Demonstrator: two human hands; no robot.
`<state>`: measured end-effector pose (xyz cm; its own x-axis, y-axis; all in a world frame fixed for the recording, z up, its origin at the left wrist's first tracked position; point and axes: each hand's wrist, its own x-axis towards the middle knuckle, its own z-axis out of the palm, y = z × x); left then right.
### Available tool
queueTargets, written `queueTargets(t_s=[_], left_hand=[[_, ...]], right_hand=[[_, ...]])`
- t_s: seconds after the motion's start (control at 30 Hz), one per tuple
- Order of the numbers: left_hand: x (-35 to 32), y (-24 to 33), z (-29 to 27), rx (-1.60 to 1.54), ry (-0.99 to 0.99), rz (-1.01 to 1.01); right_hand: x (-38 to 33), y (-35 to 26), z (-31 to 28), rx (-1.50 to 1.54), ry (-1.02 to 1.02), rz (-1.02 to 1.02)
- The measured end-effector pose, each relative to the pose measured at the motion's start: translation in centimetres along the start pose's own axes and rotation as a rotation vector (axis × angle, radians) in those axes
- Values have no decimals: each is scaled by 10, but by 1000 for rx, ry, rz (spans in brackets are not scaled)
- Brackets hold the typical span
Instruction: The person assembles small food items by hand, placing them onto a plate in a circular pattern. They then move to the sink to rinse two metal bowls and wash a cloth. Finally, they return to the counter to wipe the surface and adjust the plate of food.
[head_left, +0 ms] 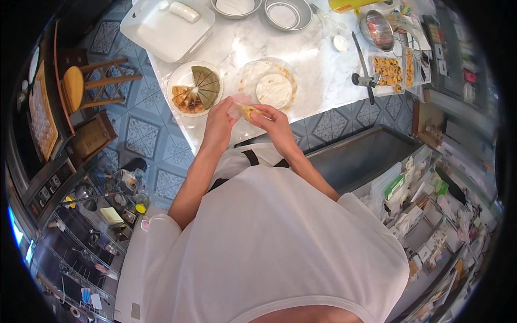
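Just over the table's near edge I hold a small yellowish cake slice [247, 112] between my two hands. My right hand [276, 125] has its thumb and fingers closed on the slice. My left hand [219, 123] pinches a thin translucent wrapping sheet [240, 101] against the slice's left side. Left of the hands is a white plate [175, 79] with green wedges [207, 86] and golden-brown wedges [186, 99] of cake. Right beyond them, a round cream-coloured cake layer [274, 89] lies on a clear round sheet with yellow crumbs around it.
A white rectangular tub [141, 33] and round metal pans [288, 15] stand at the back. To the right lie a long dark knife [360, 53], a kitchen torch [365, 81], a steel bowl [377, 30] and a tray of small pastries [388, 71]. A wooden stool [74, 89] stands left.
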<state>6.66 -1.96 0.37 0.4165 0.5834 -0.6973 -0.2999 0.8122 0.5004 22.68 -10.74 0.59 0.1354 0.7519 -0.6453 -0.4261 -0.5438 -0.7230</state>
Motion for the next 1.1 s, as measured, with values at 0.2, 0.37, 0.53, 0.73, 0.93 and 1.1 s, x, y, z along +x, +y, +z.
queueTargets(t_s=[0.2, 0.37, 0.53, 0.73, 0.93, 1.1], left_hand=[[-2, -5, 1, 79, 50, 101], [1, -11, -3, 284, 25, 236], [2, -16, -4, 206, 28, 105], [1, -20, -7, 84, 21, 36], [-3, -17, -3, 70, 21, 27], [-6, -17, 0, 45, 24, 32]], right_hand=[[-2, -6, 1, 16, 39, 16], [-4, -13, 6, 58, 13, 22], [-1, -10, 9, 51, 22, 25], [-1, -9, 10, -15, 53, 24], [1, -6, 4, -54, 53, 42], [1, -5, 2, -56, 47, 64]])
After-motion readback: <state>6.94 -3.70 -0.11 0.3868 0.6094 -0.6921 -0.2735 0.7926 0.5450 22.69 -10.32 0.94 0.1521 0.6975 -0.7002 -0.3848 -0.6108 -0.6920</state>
